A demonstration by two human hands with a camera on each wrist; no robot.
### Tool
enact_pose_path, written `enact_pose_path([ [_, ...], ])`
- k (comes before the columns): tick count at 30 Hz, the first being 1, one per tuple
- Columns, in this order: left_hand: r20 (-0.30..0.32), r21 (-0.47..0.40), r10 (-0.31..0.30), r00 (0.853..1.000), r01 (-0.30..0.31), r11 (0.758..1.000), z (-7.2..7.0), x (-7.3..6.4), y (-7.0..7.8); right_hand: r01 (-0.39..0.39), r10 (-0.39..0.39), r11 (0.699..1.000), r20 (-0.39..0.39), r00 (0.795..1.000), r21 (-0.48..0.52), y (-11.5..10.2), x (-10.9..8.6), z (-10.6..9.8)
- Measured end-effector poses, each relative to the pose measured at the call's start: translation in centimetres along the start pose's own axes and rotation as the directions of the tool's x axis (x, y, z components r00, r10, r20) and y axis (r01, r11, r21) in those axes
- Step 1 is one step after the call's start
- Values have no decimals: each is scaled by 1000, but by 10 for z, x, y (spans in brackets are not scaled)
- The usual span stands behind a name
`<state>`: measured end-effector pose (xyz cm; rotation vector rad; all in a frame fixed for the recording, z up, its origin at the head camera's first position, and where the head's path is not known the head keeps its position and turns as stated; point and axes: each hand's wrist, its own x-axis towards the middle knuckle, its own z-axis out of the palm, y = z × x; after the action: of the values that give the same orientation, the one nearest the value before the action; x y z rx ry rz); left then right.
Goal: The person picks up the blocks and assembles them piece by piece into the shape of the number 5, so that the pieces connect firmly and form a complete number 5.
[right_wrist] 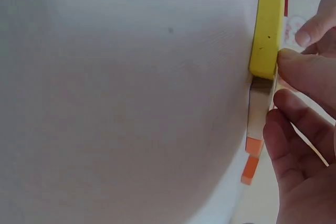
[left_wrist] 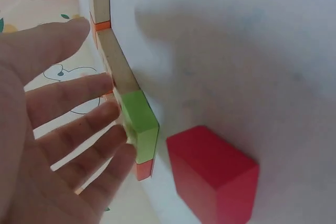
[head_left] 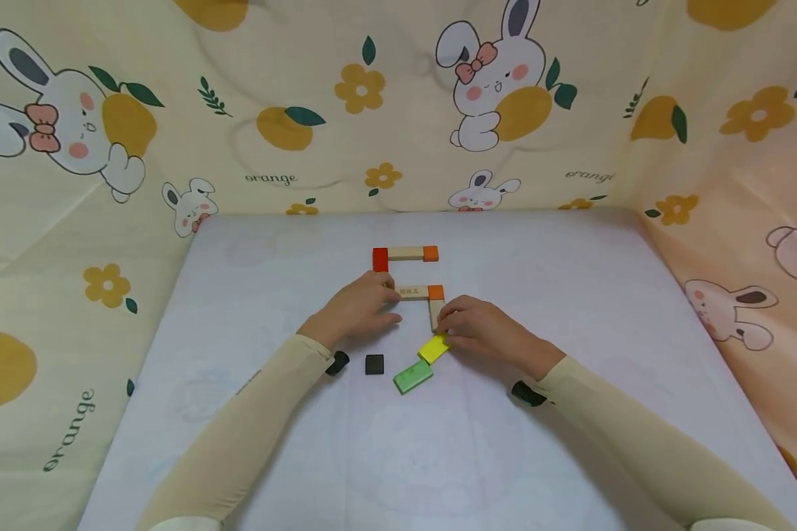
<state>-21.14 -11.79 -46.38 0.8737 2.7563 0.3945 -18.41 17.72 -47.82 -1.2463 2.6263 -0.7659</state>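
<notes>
My left hand (head_left: 365, 302) is over the left end of the middle row, with spread, mostly straight fingers. In the left wrist view its fingertips are right at a green block (left_wrist: 139, 111) and a plain wooden block (left_wrist: 118, 59). A red block (left_wrist: 212, 166) stands apart, nearer that camera. My right hand (head_left: 481, 328) is at the right side of the shape. Its thumb touches the side of a yellow block (right_wrist: 266, 27); its bent fingers lie along the wooden block (right_wrist: 258, 109) beside it. A green block (head_left: 413, 377) lies at the yellow block's lower end.
Behind my hands, a red block (head_left: 380, 259), a wooden block (head_left: 406, 253) and an orange cube (head_left: 430, 254) form the top row. Another orange cube (head_left: 435, 293) sits at the middle row's corner. A dark square block (head_left: 375, 364) stands alone on the white table (head_left: 398, 457).
</notes>
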Motion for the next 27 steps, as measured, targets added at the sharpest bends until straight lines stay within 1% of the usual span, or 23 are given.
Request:
enact_pose_path([
  [2, -31, -10, -1, 1000, 0, 1000, 2, -2, 0, -6, 6, 1000, 2, 1000, 0, 1, 1, 1],
  [5, -87, -38, 0, 996, -3, 999, 5, -14, 4, -12, 12, 1000, 9, 1000, 3, 1, 3, 3],
  [7, -120, -70, 24, 993, -33, 997, 9, -25, 9, -10, 10, 1000, 8, 1000, -2, 1, 4, 4],
  [10, -152, -114, 86, 985, -104, 988, 16, -43, 21, -7, 7, 1000, 7, 1000, -19, 0, 4, 6],
  [11, -153, -128, 101, 983, -122, 984, 19, -49, 26, -5, 5, 1000, 4, 1000, -22, 0, 4, 7],
  [13, -144, -155, 115, 983, -137, 978, 25, -58, 36, -1, 1, 1000, -3, 1000, -28, 0, 3, 7],
  [17, -94, -172, 99, 991, -115, 978, 40, -68, 52, -12, 12, 1000, -19, 1000, -22, 1, 1, 7],
  [20, -81, -175, 85, 993, -99, 980, 48, -71, 61, -24, 23, 1000, -32, 999, -11, 2, -1, 7],
  [22, -83, -177, 69, 994, -83, 981, 51, -72, 65, -25, 25, 1000, -41, 999, 5, 3, -2, 7],
  [27, -77, -167, 43, 996, -56, 984, 56, -72, 68, -12, 14, 999, -58, 998, 32, 4, -3, 7],
])
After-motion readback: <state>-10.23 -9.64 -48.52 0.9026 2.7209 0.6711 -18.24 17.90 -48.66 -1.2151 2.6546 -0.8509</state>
